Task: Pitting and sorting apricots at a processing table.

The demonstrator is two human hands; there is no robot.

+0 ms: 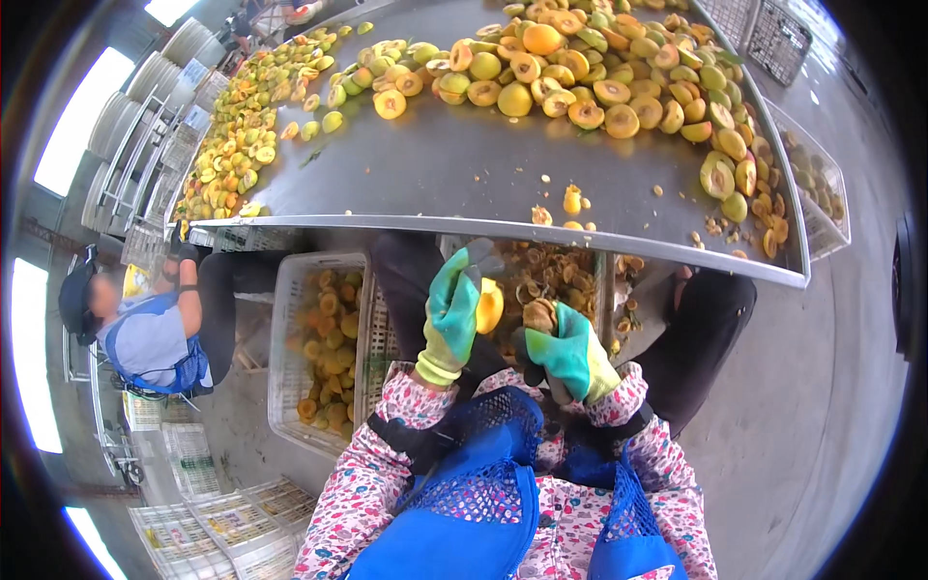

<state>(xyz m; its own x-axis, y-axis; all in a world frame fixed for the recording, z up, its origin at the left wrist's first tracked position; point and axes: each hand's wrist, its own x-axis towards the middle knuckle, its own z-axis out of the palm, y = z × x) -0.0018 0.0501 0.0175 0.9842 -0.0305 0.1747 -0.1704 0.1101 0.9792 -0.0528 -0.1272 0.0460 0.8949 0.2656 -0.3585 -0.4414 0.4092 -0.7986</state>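
Observation:
My left hand, in a green glove with dark fingertips, holds a yellow stone-fruit half beside its fingers. Close by on the right, my right hand, gloved alike, grips a brown, rough piece that looks like part of a fruit stone. Whether a tool is also in that palm is hidden. Both hands are over my lap, just short of the metal table. Below and beyond them, a crate contains brown stones and scraps.
Many halved stone fruits lie heaped across the table, whose raised metal rim runs before me. A white plastic crate of fruit halves stands at my left. Another person sits farther left. Stacked crates are at lower left.

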